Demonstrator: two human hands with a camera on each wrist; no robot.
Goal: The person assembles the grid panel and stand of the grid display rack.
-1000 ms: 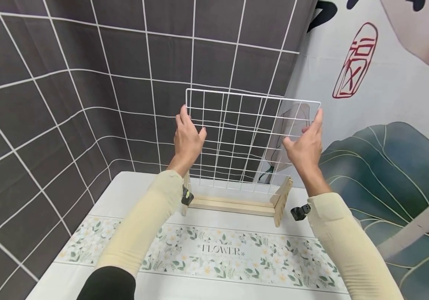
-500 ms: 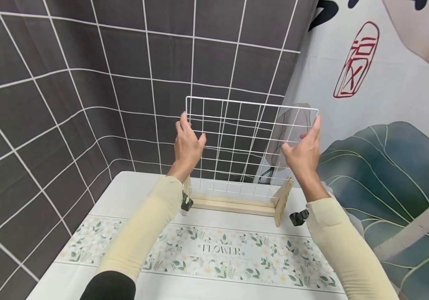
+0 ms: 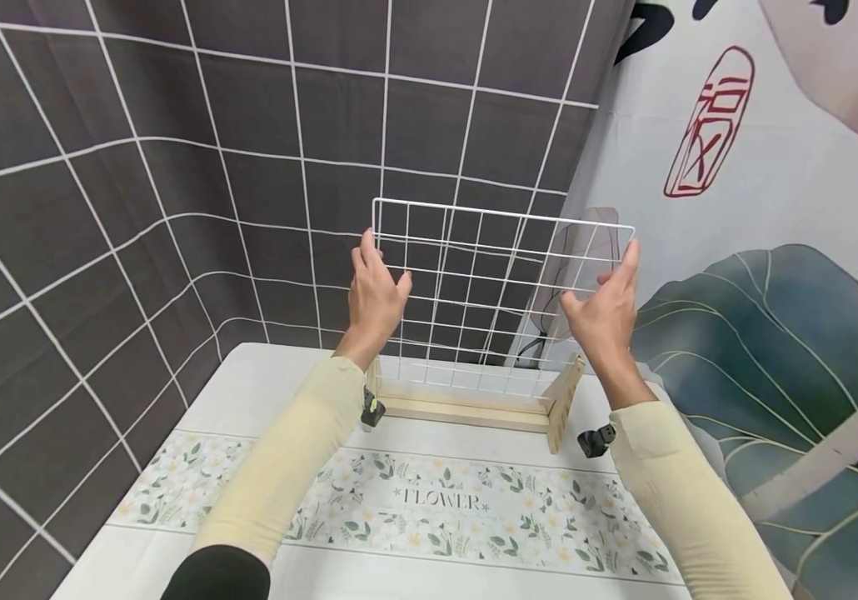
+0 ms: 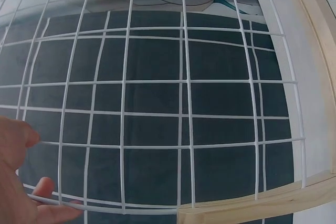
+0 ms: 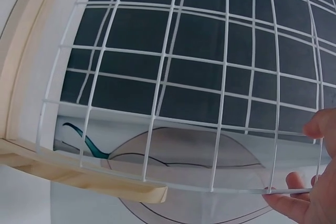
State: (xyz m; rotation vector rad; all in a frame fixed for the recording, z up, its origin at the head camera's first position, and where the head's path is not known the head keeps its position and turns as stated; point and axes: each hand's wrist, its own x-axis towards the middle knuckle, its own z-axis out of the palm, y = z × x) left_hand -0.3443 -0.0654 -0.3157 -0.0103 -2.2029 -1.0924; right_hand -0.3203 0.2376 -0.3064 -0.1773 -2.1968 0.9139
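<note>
A white wire grid panel point(image 3: 504, 214) stands upright between my hands, its lower part within a pale wooden stand point(image 3: 466, 410). The left hand point(image 3: 375, 292) grips the panel's left edge, high up, fingers wrapped around the outer wire and thumb toward the near face. On the opposite edge, the right hand point(image 3: 607, 312) holds in the same way, with fingertips point(image 5: 286, 203) at the outer wire. Both wrist views show the grid's lower corners beside the stand's wooden side pieces, left point(image 4: 257, 203) and right point(image 5: 94, 179). The panel's top edge slopes down slightly to the right.
The stand rests on a white table point(image 3: 271, 375) with a floral strip point(image 3: 440, 525) printed "FLOWER". Behind hangs a dark grey cloth point(image 3: 241, 108) with white grid lines. A white cloth with painted leaves point(image 3: 759, 333) hangs at the right. Small black cameras sit at both wrists.
Both hands have moved down a little with the grid panel, whose top edge is lower than before. Most of this drop came in the first half second. The stand has stayed put.
</note>
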